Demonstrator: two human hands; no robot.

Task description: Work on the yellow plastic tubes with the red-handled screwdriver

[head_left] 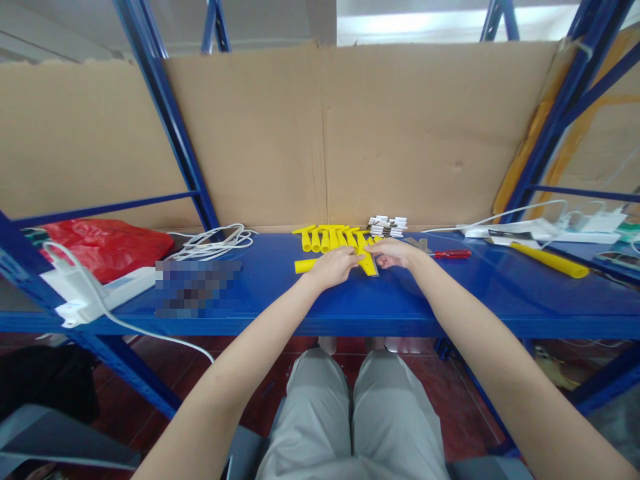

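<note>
Grey-trousered legs are nearest, below the blue worktop; over its middle, left hand and right hand share a narrow, fingertip grip on one yellow piece, its lower end angled toward the person. Judgement: a fingertip slip could swing it back into the row of yellow pieces close behind, toppling some.

The left hand seemingly hides part of the yellow handle.
</note>
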